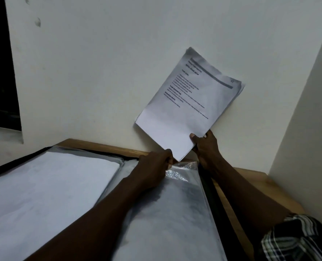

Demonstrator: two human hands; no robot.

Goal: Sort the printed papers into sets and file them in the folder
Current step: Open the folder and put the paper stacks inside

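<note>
Right hand: the right hand [206,147] holds the printed papers [186,102] by their bottom edge, thumb on the front and fingers curled behind.

Printed papers: a thin bunch of white sheets with black words on the top page. They are up in the air, tilted, over the far right part of the desk [254,178] and in front of the wall [99,72]. Their lowest corner points down, just beside the left hand.

Left hand: the left hand [154,164] is curled tight and pinches the top edge of the plastic pocket [177,204], close to the far edge of the desk.

Plastic pocket: it is clear and shiny, with crinkles near the top. It lies flat on the right half of the folder [211,193].

Folder: black, lying open on the desk, and it reaches almost to the far edge.

White pile [52,185]: flat white sheets that lie on the left half of the folder.

Desk: brown wood, pushed into a corner where two walls meet.

Checked sleeve [295,240]: it shows on the right arm, at the near right corner.

Dark window [0,72]: it is on the far left, beside the wall.
</note>
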